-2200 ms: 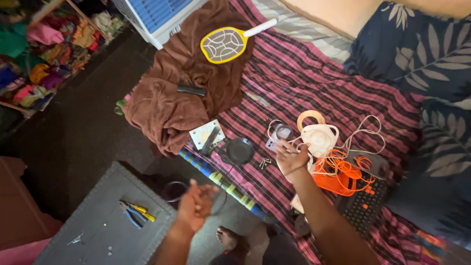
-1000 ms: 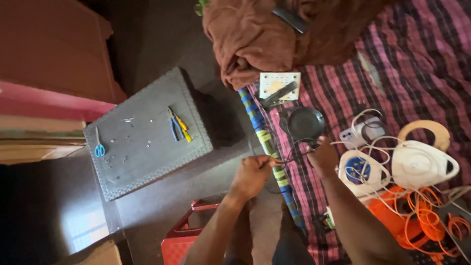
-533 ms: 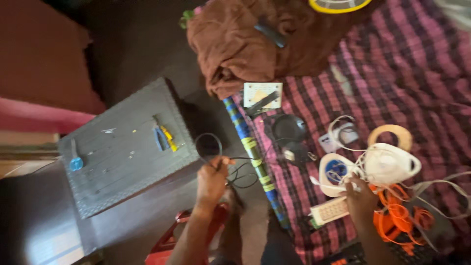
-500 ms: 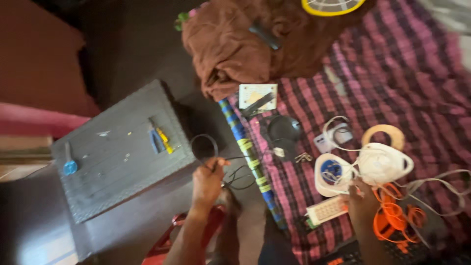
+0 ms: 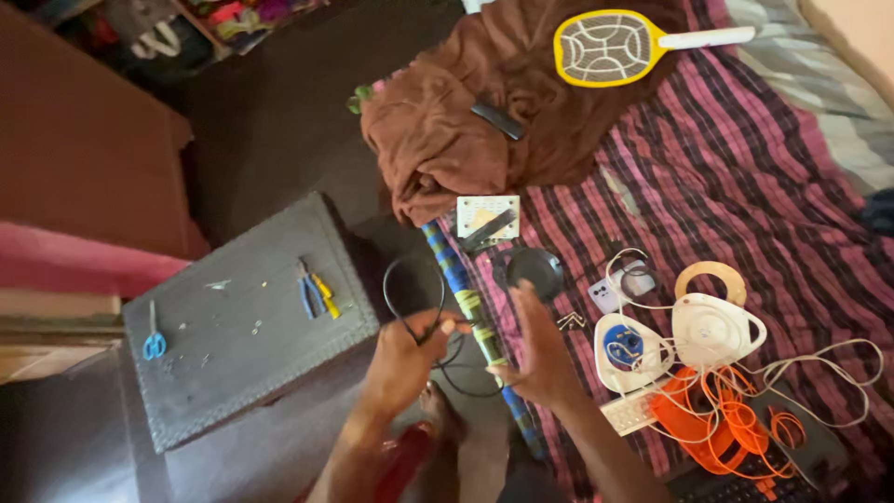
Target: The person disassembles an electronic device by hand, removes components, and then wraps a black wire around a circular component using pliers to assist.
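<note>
My left hand (image 5: 402, 359) is closed on a thin black cable (image 5: 413, 279) that loops up over the dark gap between the bed and a grey metal box (image 5: 244, 373). My right hand (image 5: 538, 352) is raised just right of it, palm turned toward the left hand and fingers spread. Its thumb is close to the cable's lower loop; I cannot tell whether it touches. Both hands hover over the edge of the striped bedsheet (image 5: 745, 186).
Blue-and-yellow pliers (image 5: 313, 290) and blue scissors (image 5: 153, 337) lie on the box. On the bed are a black disc (image 5: 535, 270), two white housings (image 5: 717, 331), tangled orange cord (image 5: 717, 424), a brown blanket (image 5: 447, 140) and a yellow racket-shaped swatter (image 5: 607, 42).
My right hand has left the orange cord and white strip and come up beside my left hand. My left hand keeps the black cable loop. The view has swung up the bed.
</note>
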